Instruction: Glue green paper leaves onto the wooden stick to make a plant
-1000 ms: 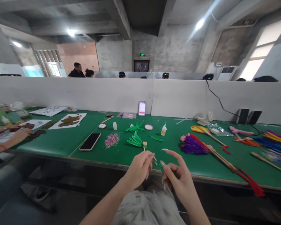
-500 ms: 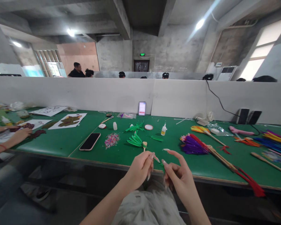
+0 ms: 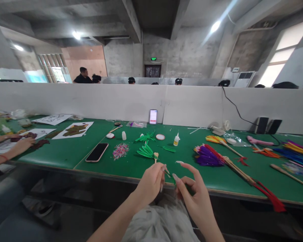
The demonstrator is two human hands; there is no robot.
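Note:
At the table's front edge, my left hand (image 3: 153, 178) is closed in a pinch on a thin green feather (image 3: 168, 173). Just to its right, my right hand (image 3: 193, 188) pinches a green piece between thumb and a bent finger, its index finger stretched out. Beyond my left hand lies a fan of green feathers (image 3: 145, 151) with a small wooden heart-shaped piece (image 3: 156, 155) at its base. Further back are more green feathers (image 3: 146, 136) and a single green feather (image 3: 169, 149). A small glue bottle (image 3: 176, 139) stands near them.
A black phone (image 3: 97, 152) and pink beads (image 3: 120, 151) lie on the green table (image 3: 65, 156) to the left. Purple feathers (image 3: 209, 156) on sticks lie right. Another person's hands (image 3: 24, 144) work at far left. A lit phone (image 3: 153, 116) leans against the partition.
My right hand's fingers have shifted slightly around the green piece. In my left hand, the fingers have closed in a little and the green feather shows more.

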